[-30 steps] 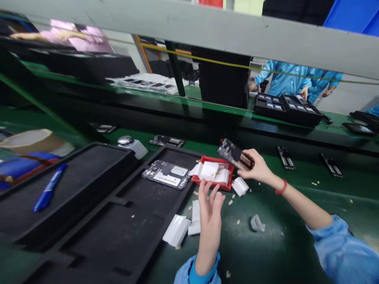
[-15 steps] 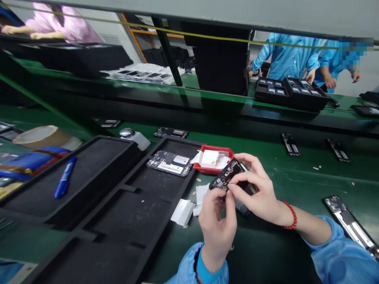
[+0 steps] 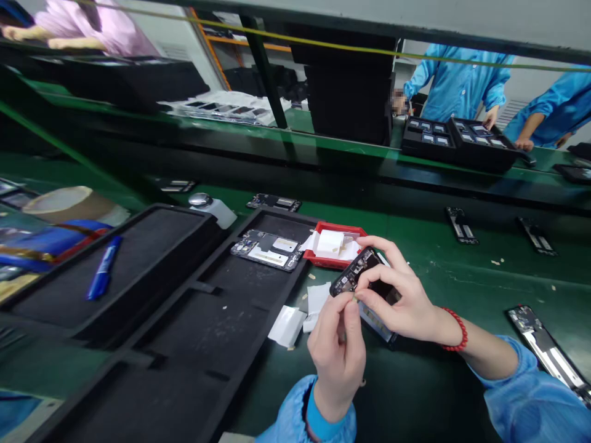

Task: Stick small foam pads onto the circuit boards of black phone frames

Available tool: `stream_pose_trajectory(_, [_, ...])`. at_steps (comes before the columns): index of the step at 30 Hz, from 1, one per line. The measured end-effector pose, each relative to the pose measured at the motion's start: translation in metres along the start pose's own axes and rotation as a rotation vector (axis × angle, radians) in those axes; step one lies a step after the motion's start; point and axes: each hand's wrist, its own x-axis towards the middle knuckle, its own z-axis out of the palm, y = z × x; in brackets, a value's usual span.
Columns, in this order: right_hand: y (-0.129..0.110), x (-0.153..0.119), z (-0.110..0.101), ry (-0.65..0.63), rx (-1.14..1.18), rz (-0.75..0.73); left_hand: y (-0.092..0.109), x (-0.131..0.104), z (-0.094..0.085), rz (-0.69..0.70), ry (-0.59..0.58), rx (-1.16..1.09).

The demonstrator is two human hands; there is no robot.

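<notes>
My right hand holds an opened phone tilted, its circuit board facing up; the fingers cover part of it. At the phone's lower edge the thumb and forefinger of my left hand are pinched together, close against the right fingertips. A tiny yellowish piece shows between the fingertips, too small to name surely. Just below the phone lies another dark flat part, partly hidden by my right hand. Behind the phone is a red tray with white paper pieces in it.
A black foam tray to the left carries an opened phone. Further left, a blue marker rests on another black tray. White paper scraps lie nearby. An opened phone lies right. Co-workers in blue sleeves stand beyond.
My left fingertips have drawn slightly away from the phone's edge, and the tiny yellowish piece now shows. More of the part below the phone is visible. The view has shifted slightly.
</notes>
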Motion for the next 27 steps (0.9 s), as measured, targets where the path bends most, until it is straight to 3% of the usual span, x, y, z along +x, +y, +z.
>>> stream_pose_trajectory(5, [-0.004, -0.003, 0.002, -0.042, -0.139, -0.169, -0.004, 0.0, -0.003, -0.056, 0.036, 0.026])
stream_pose_trajectory(8, [0.004, 0.009, -0.003, -0.021, -0.062, -0.083, -0.009, 0.003, -0.009, -0.146, 0.062, 0.023])
stream_pose_trajectory(12, [0.049, 0.05, 0.003, -0.02, -0.154, 0.125, -0.015, 0.006, -0.017, -0.259, 0.135, 0.02])
stream_pose_trajectory(15, [0.086, 0.076, 0.022, -0.162, -0.238, 0.153, -0.014, 0.005, -0.017, -0.283, 0.234, 0.032])
stream_pose_trajectory(18, [0.101, 0.081, 0.035, -0.298, -0.318, 0.126, -0.007, 0.002, -0.015, -0.281, 0.315, 0.055])
stream_pose_trajectory(20, [0.098, 0.074, 0.033, -0.328, -0.35, 0.089, -0.002, 0.001, -0.014, -0.269, 0.35, 0.066])
stream_pose_trajectory(23, [0.081, 0.061, 0.012, -0.298, -0.366, 0.031, 0.004, 0.0, -0.011, -0.236, 0.374, 0.067])
stream_pose_trajectory(27, [0.036, 0.043, -0.019, -0.112, -0.306, -0.053, 0.01, 0.002, -0.008, -0.184, 0.383, 0.082])
